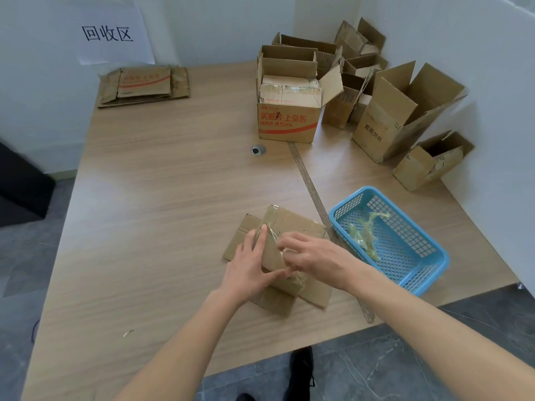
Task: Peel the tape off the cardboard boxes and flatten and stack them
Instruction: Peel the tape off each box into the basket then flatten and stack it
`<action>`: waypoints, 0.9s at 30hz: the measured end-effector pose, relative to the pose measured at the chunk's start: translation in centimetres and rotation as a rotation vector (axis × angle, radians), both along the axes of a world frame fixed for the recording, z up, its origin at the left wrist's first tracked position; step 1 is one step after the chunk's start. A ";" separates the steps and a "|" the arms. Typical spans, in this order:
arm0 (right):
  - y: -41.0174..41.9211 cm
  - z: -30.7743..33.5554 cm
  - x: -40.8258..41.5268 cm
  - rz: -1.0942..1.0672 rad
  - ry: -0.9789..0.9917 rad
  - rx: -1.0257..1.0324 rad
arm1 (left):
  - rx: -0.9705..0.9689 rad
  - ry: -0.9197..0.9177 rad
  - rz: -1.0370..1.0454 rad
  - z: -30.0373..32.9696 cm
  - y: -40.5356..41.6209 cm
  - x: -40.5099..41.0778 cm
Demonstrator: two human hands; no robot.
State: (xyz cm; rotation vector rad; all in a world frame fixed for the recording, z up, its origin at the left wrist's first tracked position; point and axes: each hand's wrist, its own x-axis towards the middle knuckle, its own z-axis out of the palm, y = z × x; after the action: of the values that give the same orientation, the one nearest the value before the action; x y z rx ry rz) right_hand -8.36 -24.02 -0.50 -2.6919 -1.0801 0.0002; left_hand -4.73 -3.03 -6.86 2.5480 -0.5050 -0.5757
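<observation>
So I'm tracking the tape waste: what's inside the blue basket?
The blue basket holds crumpled strips of peeled clear tape, lying loose on its perforated floor. Nothing else shows inside; its near wall hides little.

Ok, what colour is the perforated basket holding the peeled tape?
Light blue. The basket shows best in the head view, right of the hands.

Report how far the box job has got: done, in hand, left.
Done: a stack of flattened boxes lies at the table's far left, and peeled tape is in the blue basket. In hand: the left hand presses a small box down while the right hand pinches its clear tape. Left: several open boxes stand at the far right, one with red print still showing tape.
</observation>
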 end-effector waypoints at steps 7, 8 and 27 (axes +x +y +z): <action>0.0 -2.0 -0.6 -0.224 0.131 0.113 | -0.104 0.045 -0.057 -0.7 0.5 0.5; 0.3 -2.0 -0.6 -0.235 0.103 0.132 | -0.121 0.051 -0.058 -0.7 0.6 0.5; -1.8 -1.1 1.2 -0.184 0.238 0.332 | -0.519 -0.031 0.243 -2.1 0.6 -1.5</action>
State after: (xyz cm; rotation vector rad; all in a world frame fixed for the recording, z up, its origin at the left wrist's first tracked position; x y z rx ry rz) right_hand -7.11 -25.81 -1.63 -2.4064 -0.6914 0.0973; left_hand -6.21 -2.44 -8.96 2.0810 -0.2985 -0.2711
